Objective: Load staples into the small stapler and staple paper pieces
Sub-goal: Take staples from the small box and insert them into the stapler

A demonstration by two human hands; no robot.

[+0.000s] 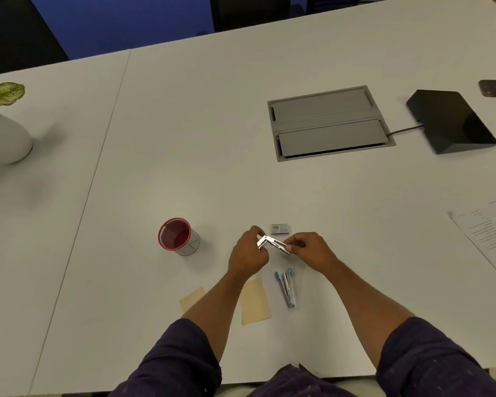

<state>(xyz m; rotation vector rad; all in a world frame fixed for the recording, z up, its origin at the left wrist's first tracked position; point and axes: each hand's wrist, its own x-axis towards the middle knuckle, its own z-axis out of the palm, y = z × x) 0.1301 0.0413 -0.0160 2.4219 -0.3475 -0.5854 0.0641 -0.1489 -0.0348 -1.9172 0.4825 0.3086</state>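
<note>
A small silver stapler (272, 244) is swung open into a V shape and held just above the white table (184, 138). My left hand (248, 253) grips its left end, and my right hand (312, 247) pinches its right arm. Just behind the hands lies a small staple box (280, 229). A second stapler with blue ends (287, 287) lies open on the table below my right hand. Two tan paper pieces rest near my left forearm: one (255, 302) to its right, one (192, 298) to its left.
A red-rimmed cup (178, 236) stands left of the hands. A grey cable hatch (330, 123) is set into the table at the back. A black device (453, 121) with a cord sits at far right, printed sheets (490, 230) at the right edge, a white plant pot (3, 136) at far left.
</note>
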